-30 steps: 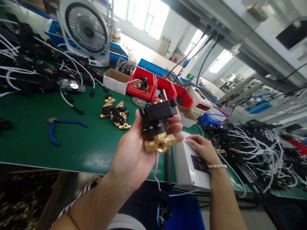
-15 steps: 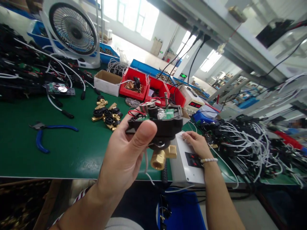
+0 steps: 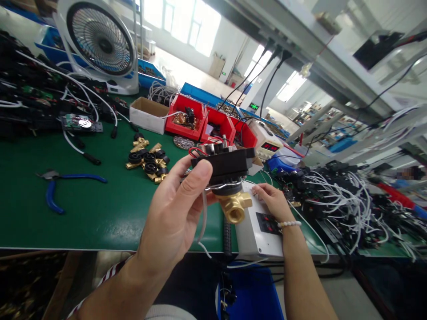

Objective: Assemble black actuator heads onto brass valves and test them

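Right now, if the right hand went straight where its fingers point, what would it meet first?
Seemingly the brass fitting on the black unit in the left hand; it looks nearer the camera, so the right hand might pass beneath.

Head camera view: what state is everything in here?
Valve: held in left hand, parts exposed on top.
White box: closed, right hand on it.
Pliers: lying flat, handles spread.
Fan: upright; spinning or stopped, I can't tell.
Display: lit red.
Carton: open at top.
Red bin: open, parts inside.
Fittings: heaped together.
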Motion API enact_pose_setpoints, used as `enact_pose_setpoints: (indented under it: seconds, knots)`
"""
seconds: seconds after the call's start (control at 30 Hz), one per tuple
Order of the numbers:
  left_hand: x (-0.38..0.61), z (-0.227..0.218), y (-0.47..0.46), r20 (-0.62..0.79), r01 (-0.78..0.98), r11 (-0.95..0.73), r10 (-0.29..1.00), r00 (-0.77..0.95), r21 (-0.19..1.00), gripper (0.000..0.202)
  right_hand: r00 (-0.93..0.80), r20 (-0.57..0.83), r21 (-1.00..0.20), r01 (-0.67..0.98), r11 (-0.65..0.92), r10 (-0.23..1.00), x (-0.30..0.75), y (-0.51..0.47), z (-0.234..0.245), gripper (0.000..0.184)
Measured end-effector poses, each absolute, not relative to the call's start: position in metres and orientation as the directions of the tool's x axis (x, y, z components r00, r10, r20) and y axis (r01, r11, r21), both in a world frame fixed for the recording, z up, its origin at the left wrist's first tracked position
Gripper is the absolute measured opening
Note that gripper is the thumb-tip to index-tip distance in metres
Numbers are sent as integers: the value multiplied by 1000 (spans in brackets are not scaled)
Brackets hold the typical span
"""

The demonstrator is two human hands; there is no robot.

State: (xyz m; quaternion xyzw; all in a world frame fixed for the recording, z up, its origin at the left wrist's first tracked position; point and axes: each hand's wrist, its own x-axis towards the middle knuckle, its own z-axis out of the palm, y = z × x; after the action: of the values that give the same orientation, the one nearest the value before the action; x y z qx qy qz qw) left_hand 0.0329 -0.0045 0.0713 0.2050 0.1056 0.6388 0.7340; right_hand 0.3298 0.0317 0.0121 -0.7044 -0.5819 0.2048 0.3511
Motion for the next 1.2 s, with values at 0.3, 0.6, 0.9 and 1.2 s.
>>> enact_pose_setpoints:
  seconds: [0.3, 0.6, 0.9, 1.2]
  knots:
    - [31, 72, -6, 112, -889, 110, 978, 177, 445, 14, 249, 117, -726, 682, -88, 961, 329, 31, 13, 47]
    - [32, 70, -9, 136, -873, 82, 977, 167, 482, 23, 251, 115, -738, 670, -87, 961, 325, 29, 16, 44]
    - [31, 65, -3, 192, -874, 150, 945, 264, 462, 25, 286, 109, -789, 607, -92, 952, 326, 30, 15, 41]
    - [30, 61, -1, 210, -866, 150, 938, 277, 476, 25, 461, 170, -922, 385, -24, 871, 332, 34, 11, 41]
